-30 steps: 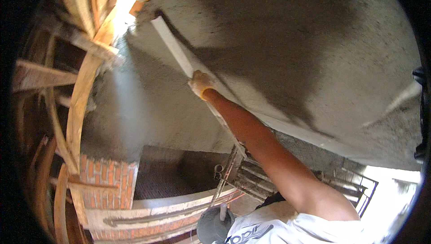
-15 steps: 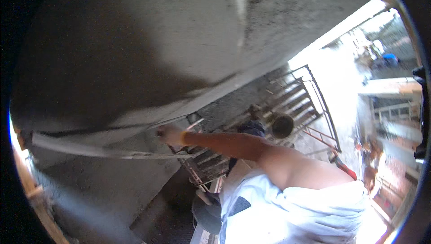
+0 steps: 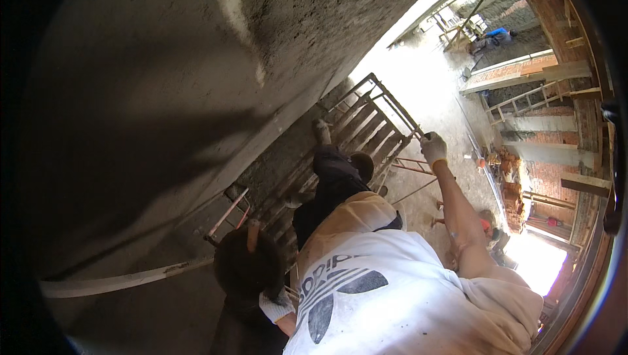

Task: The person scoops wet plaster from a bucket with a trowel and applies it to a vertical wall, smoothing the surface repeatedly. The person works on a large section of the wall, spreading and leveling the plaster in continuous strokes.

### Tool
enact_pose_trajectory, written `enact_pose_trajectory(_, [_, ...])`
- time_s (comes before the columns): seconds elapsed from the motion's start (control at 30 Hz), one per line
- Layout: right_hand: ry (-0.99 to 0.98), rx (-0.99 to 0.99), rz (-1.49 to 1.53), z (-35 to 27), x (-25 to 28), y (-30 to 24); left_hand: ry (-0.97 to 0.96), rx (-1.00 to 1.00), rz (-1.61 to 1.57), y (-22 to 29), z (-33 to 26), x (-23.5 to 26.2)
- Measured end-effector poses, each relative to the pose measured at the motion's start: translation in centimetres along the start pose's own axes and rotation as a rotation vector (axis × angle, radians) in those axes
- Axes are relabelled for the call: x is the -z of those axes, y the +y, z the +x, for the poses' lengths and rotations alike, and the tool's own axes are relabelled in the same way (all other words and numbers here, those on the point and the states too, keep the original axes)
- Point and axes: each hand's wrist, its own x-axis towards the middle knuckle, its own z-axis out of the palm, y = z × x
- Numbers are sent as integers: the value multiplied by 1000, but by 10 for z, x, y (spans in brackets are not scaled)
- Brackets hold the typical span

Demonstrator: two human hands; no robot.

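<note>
My right hand (image 3: pixel 434 149), in a pale knitted glove, is stretched out to the right and closed around the end corner of a metal scaffold rail (image 3: pixel 396 108). My left hand (image 3: pixel 277 305), also gloved, is low beside a dark round pan (image 3: pixel 248 273). Its fingers go out of sight behind the pan, which it appears to hold up by the near side. A short brown handle-like piece (image 3: pixel 252 236) shows at the pan's far rim. Rough grey plaster covers the wall (image 3: pixel 157 87) close on my left.
I stand on slatted scaffold planks (image 3: pixel 358 123), where a round bucket (image 3: pixel 362 167) is by my leg. A red-handled metal bar (image 3: pixel 229 212) is near the wall. Below right are a person in red (image 3: pixel 485 223) and a brick pile (image 3: pixel 511 175); a ladder (image 3: pixel 523 103) lies farther off.
My right arm has swung from the wall on the left over to the scaffold rail on the right. The dark pan has come up into fuller view. My view has shifted.
</note>
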Motion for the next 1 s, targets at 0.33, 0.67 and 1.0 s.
enact_pose_trajectory(0.33, [-649,839,282,-35,27,-273,107,109,-612,56,27,-126])
enact_pose_trajectory(0.67, [-1099,1400,231,29,124,-397,547,466,-1189,258,-23,-275])
enact_pose_trajectory(1.0, [-1003,1998,-971,-7,127,-364,873,752,-1598,373,-55,-318])
